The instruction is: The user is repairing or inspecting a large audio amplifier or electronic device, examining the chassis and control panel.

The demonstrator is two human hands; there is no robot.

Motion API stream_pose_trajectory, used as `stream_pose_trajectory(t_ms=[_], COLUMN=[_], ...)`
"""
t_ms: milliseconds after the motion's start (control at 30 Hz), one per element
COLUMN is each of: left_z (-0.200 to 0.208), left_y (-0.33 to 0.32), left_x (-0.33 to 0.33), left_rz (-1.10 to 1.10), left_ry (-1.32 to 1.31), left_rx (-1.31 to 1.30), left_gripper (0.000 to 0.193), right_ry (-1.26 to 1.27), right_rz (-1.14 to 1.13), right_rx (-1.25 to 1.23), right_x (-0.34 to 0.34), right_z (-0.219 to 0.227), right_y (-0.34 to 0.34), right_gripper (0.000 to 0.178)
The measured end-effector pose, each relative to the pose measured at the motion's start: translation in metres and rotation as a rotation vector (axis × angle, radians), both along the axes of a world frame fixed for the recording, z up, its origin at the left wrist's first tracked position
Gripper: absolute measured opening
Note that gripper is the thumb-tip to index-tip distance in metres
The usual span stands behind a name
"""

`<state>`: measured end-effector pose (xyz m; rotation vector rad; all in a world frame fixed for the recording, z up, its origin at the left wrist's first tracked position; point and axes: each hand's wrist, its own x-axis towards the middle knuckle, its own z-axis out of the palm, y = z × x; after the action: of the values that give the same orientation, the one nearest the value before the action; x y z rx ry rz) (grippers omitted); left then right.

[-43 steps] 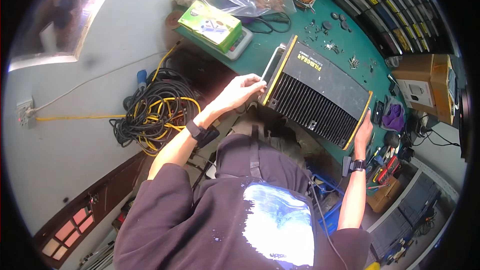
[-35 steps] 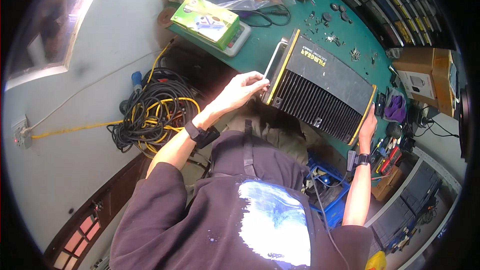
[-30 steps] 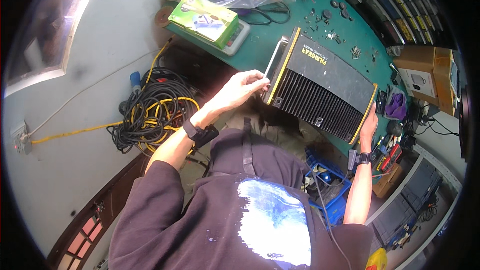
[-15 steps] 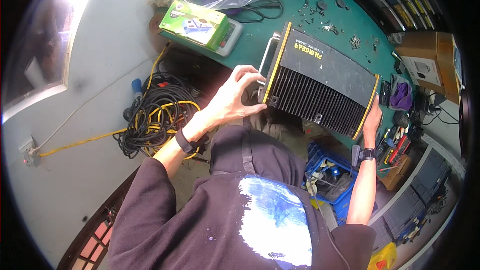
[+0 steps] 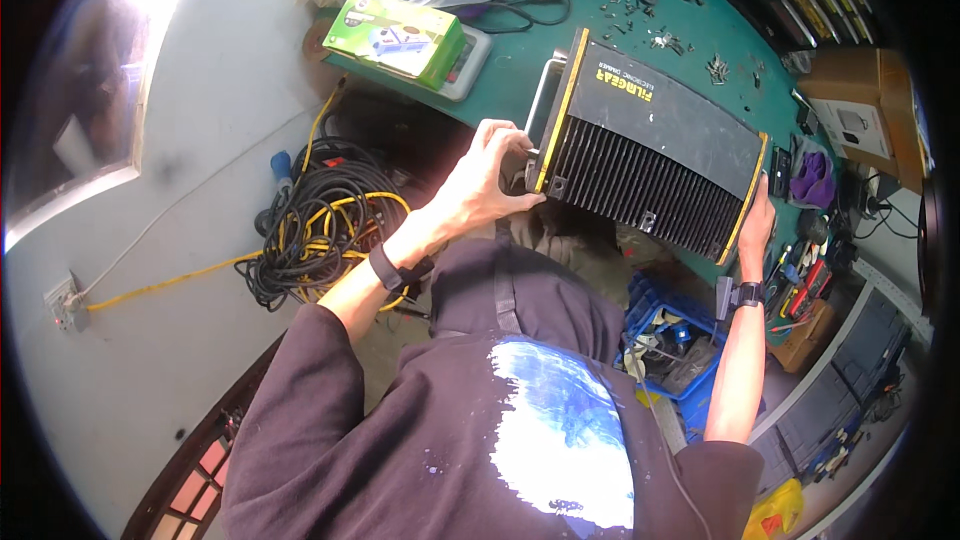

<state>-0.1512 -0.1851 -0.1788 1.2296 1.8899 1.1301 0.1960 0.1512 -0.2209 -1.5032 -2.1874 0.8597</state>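
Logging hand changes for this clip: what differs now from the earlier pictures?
The thumb of the left hand has spread down from its fingers to the near left corner of the black finned unit; the fingers are by the metal handle. The right hand stays at the unit's right end. The green box stays put.

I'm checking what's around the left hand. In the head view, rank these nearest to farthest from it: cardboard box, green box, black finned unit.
1. Black finned unit: right beside the left hand, on its right.
2. Green box: ahead and to the left.
3. Cardboard box: far right, beyond the unit.
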Motion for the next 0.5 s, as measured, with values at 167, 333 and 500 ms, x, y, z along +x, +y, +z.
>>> stream_pose_trajectory(t_ms=[167,333,500], left_z=[-0.01,-0.011,-0.014], left_y=[-0.01,-0.018,-0.017], left_x=[0.003,0.001,-0.001], left_rz=[0.053,0.075,0.02], left_ry=[-0.416,-0.444,-0.356], left_rx=[0.042,0.051,-0.006], left_gripper=[0.064,0.059,0.052], right_ry=[0.049,0.148,0.08], right_rz=[-0.131,-0.154,-0.139], right_rx=[-0.254,-0.259,-0.226], right_x=[-0.009,-0.01,-0.01], right_z=[0.01,0.008,0.005], right_y=[0.0,-0.004,-0.002], right_gripper=[0.066,0.068,0.068])
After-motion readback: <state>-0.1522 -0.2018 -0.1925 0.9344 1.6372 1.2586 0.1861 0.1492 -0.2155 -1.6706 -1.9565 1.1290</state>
